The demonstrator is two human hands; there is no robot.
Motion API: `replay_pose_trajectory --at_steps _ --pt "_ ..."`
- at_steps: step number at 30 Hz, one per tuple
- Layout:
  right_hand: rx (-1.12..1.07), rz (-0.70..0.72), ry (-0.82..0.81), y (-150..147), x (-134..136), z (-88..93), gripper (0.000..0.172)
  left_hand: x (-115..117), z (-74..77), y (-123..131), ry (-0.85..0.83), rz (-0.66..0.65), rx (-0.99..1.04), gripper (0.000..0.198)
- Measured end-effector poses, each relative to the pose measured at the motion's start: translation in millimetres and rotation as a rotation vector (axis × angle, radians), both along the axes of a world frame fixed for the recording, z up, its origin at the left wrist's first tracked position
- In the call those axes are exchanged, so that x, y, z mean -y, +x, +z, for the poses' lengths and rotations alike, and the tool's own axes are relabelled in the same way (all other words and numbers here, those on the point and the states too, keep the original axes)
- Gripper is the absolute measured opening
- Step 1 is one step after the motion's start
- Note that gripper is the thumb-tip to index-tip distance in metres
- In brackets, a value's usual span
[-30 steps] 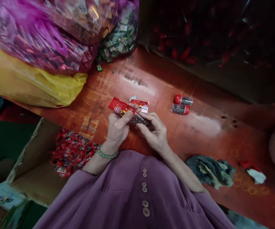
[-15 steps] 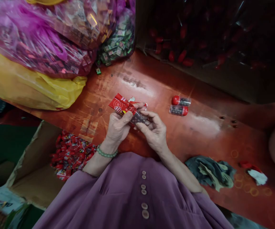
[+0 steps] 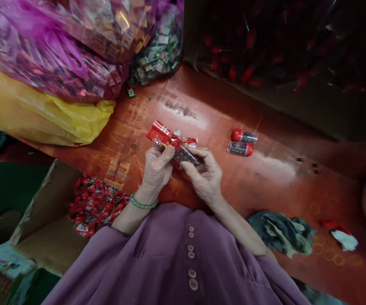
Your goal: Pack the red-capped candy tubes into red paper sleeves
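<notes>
My left hand [image 3: 156, 170] pinches a red printed wrapper [image 3: 161, 135] against a clear tube of dark pellets [image 3: 185, 156]. My right hand [image 3: 205, 174] grips the same tube from the right side, fingers curled around it. Both hands hover just above the worn red table [image 3: 265, 169], close to my purple-shirted body. Two more clear tubes with red caps [image 3: 242, 142] lie side by side on the table to the right of my hands.
Pink, clear and yellow plastic bags [image 3: 43, 67] of small packets fill the far left. A dark box of red-capped tubes [image 3: 265, 51] stands at the back right. A cardboard box of red packets [image 3: 94, 205] sits lower left. A grey-green rag [image 3: 281, 231] lies on the right.
The red wrapper has been folded and drawn in closer around the tube between my fingers. Both hands stay in the same place.
</notes>
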State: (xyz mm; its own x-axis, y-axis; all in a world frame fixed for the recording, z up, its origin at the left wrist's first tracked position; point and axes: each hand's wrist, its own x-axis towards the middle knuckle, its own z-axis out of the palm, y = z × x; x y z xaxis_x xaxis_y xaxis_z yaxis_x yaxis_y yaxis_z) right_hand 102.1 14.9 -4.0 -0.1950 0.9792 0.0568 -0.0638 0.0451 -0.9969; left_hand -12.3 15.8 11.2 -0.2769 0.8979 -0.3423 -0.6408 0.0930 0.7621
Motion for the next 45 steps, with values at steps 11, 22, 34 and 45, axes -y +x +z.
replay_pose_trajectory --at_steps 11,22,34,45 --pt "0.136 -0.085 0.198 3 -3 2.4 0.022 -2 -7.6 -13 -0.003 -0.194 0.059 0.04" --pt "0.316 -0.155 0.453 1 -11 -5.3 0.022 -12 -2.5 1 -0.049 -0.049 0.043 0.036" --pt "0.081 -0.065 0.11 9 -21 -7.4 0.019 -6 -11.7 3 -0.086 -0.178 0.031 0.035" --pt "-0.059 0.076 -0.041 12 -22 -11.7 0.04 0 -6.8 -1 -0.073 -0.108 0.024 0.032"
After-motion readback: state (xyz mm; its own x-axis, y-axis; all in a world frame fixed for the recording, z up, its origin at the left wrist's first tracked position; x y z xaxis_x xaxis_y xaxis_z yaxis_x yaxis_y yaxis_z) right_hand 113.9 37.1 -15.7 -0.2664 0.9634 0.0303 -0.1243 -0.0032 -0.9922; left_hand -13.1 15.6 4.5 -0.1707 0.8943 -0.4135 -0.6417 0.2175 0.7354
